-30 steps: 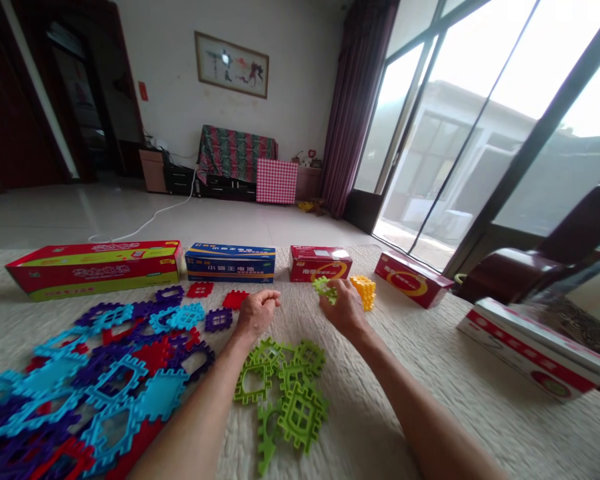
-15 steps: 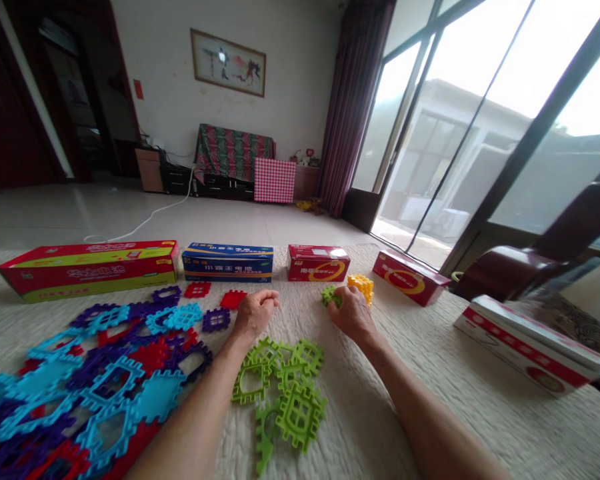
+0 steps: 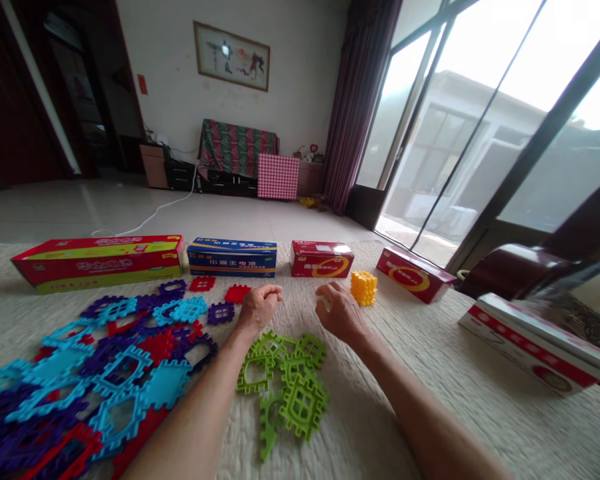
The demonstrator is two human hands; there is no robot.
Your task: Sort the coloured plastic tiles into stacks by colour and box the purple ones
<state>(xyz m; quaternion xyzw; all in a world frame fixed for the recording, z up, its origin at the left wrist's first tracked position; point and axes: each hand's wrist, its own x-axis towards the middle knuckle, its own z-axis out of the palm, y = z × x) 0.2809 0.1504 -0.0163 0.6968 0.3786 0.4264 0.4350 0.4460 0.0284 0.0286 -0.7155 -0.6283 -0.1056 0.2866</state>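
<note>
My left hand (image 3: 261,307) is closed in a loose fist above the cloth, near a red notched plastic piece (image 3: 237,293). What its fingers hold, if anything, is hidden. My right hand (image 3: 341,312) is across from it, fingers curled down and thumb bent in; its palm side is turned away, so anything in it is hidden. Just right of that hand stands a yellow cube (image 3: 363,289) of joined pieces. Between my forearms lies a loose heap of green interlocking pieces (image 3: 300,403), several with window or arch openings.
Left of my left arm spreads a pile of blue (image 3: 167,383), purple and red pieces. Along the back stand a long red-and-green box (image 3: 100,263), a blue box (image 3: 233,259) and a dark red box (image 3: 323,260). Another red box (image 3: 415,275) and a white-and-red box (image 3: 535,347) stand at right.
My right hand has moved left, away from the yellow cube. The small green piece seen at its fingers is out of sight now. My left hand stays closed in nearly the same place.
</note>
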